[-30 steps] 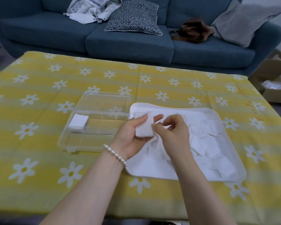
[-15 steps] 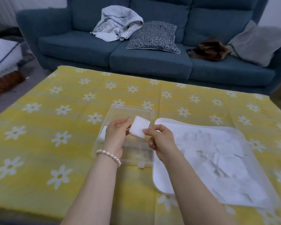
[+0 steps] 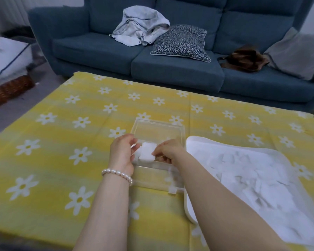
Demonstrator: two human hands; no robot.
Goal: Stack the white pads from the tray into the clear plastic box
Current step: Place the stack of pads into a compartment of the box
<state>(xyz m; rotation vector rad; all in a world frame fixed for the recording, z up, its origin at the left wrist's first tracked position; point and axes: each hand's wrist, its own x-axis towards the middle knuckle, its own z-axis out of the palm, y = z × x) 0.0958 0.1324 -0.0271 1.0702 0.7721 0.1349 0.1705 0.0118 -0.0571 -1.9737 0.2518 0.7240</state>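
Observation:
A clear plastic box (image 3: 159,127) with its lid open lies on the yellow daisy tablecloth. Both of my hands hold a small stack of white pads (image 3: 148,152) inside the box near its left side. My left hand (image 3: 122,153), with a pearl bracelet at the wrist, grips the stack's left edge. My right hand (image 3: 168,151) pinches its right edge. To the right sits the white tray (image 3: 194,142) with several loose white pads (image 3: 257,180) heaped in it.
The table (image 3: 62,142) is covered by the yellow cloth. Behind it stands a blue sofa (image 3: 170,69) with a grey jacket, a patterned cushion and a brown bag. A basket and a white box sit on the floor at left.
Both hands carried the pad stack from over the tray leftward and down into the clear box. The camera view shifted up and to the left.

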